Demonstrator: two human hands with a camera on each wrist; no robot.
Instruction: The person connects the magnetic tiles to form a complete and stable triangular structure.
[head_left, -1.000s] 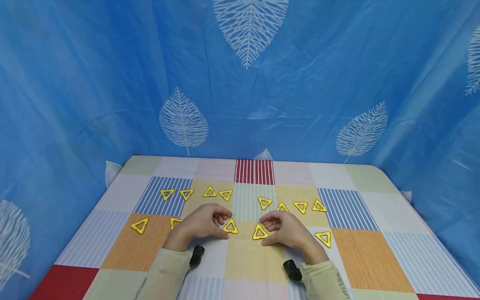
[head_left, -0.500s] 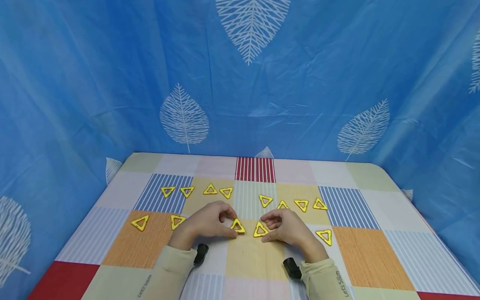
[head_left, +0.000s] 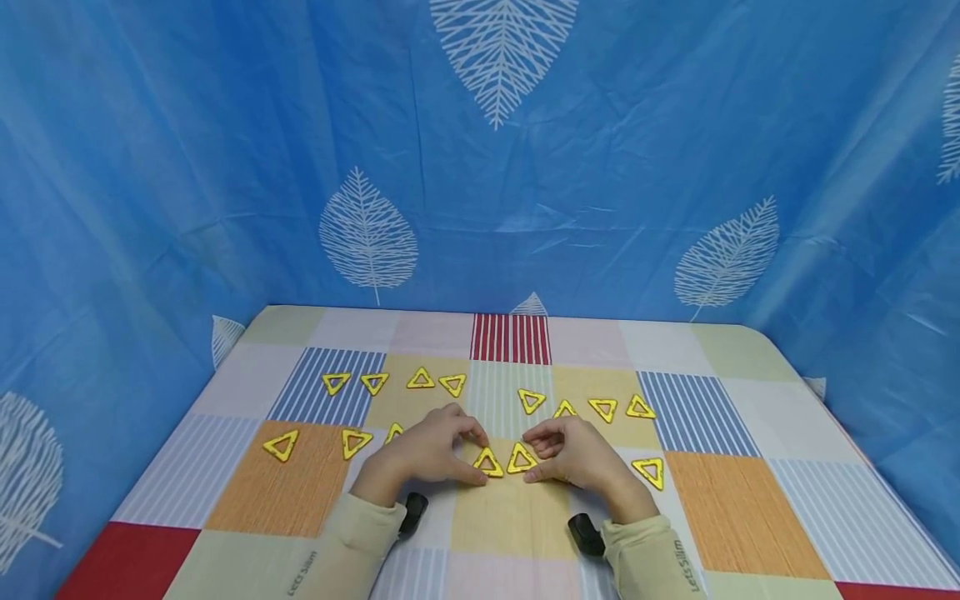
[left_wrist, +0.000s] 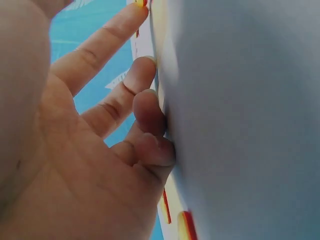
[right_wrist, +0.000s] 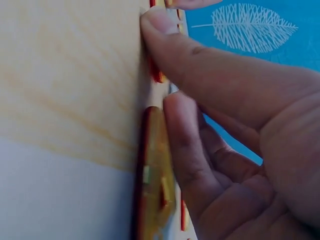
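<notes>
Near the middle of the table, my left hand [head_left: 431, 446] pinches a yellow open-centred triangle [head_left: 488, 463] between thumb and index finger. Just right of it, a second yellow triangle [head_left: 521, 458] is pinched by my right hand [head_left: 573, 450], thumb at its near side and index at its far side. Both triangles have their tips pointing away, with a narrow gap between them. In the left wrist view, a bit of yellow triangle [left_wrist: 141, 3] shows at the index fingertip. Below the right hand, its wrist view shows another red-edged yellow triangle [right_wrist: 160, 185].
More yellow triangles lie on the patchwork tablecloth [head_left: 510, 529]: a back-left row [head_left: 421, 378], a back-right row [head_left: 603, 410], some at left [head_left: 281, 446] and one at right [head_left: 648, 472]. A blue leaf-print curtain [head_left: 480, 208] surrounds the table's back and sides.
My left hand has moved right with its triangle, bringing it close to the other one. A triangle behind the left wrist has come into view. The right hand stays nearly still.
</notes>
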